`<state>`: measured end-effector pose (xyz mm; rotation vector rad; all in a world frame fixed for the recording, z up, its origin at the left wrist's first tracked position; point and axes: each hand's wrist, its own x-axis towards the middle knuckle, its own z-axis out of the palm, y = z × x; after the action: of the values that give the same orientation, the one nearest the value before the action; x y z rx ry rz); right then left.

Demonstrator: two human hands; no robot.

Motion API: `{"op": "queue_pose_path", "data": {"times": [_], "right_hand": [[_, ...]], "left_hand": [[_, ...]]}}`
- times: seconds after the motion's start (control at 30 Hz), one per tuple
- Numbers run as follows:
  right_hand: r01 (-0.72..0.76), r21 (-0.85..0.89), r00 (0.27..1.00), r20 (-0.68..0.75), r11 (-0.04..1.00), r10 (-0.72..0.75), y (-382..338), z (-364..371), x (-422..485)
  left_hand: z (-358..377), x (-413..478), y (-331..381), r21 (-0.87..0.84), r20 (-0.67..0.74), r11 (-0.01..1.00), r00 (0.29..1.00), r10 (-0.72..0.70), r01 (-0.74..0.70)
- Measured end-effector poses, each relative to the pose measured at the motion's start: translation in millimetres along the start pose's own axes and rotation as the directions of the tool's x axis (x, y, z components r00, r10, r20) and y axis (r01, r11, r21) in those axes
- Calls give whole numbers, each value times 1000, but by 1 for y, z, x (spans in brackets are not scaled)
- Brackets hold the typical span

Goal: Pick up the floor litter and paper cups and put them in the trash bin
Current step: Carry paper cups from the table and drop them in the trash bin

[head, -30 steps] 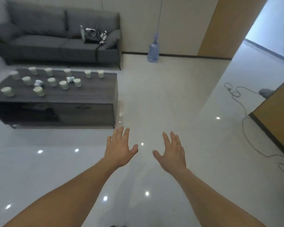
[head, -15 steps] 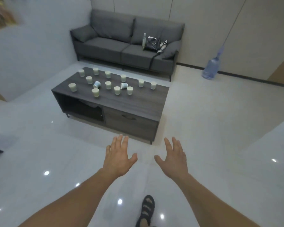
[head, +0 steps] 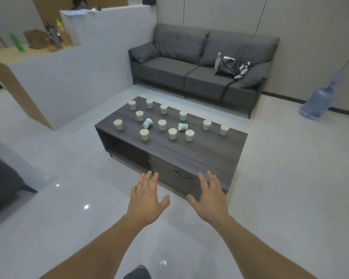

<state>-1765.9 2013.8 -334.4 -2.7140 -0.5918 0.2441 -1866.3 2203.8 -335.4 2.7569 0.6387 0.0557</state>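
Paper cups [head: 162,124] crowd the coffee table [head: 199,156] at frame centre, apparently none collected; no trash bin shows. Left hand [head: 147,200] and right hand [head: 212,198] hover below, fingers spread, empty.

Head camera faces forward-down, apparently near table [head: 199,154].

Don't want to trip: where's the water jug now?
Head view, far right: the water jug stands on the floor by the wall, just right of the grey sofa.
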Motion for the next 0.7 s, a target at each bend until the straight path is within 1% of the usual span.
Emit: {"op": "queue_pose_path", "data": {"times": [0.17, 0.27, 0.4, 0.47, 0.53, 0.6, 0.7], "right_hand": [[-4, 20, 998, 63, 1000, 3, -12, 12, 83], [-20, 19, 999, 34, 1000, 20, -21, 14, 145], [-76, -22, 996, 36, 997, 77, -34, 7, 220], [-112, -14, 994, 14, 994, 113, -42, 7, 251], [-139, -5, 990, 8, 990, 139, -53, 9, 281], [-159, -24, 986, 45, 987, 160, -60, 12, 305], [-187, -26, 980, 60, 982, 188, -62, 15, 344]], "left_hand": [[12, 81, -24, -33, 43, 999, 999, -11, 12], [16, 147, -39, -65, 52, 998, 998, 23, -19], [8, 233, -54, -81, 74, 993, 993, 89, -83], [3, 268, -63, -99, 75, 990, 991, 108, -100], [-3, 304, -74, -81, 99, 990, 987, 127, -119], [-7, 334, -83, -66, 130, 990, 982, 134, -126], [-7, 375, -85, -87, 143, 987, 979, 148, -136]]}}
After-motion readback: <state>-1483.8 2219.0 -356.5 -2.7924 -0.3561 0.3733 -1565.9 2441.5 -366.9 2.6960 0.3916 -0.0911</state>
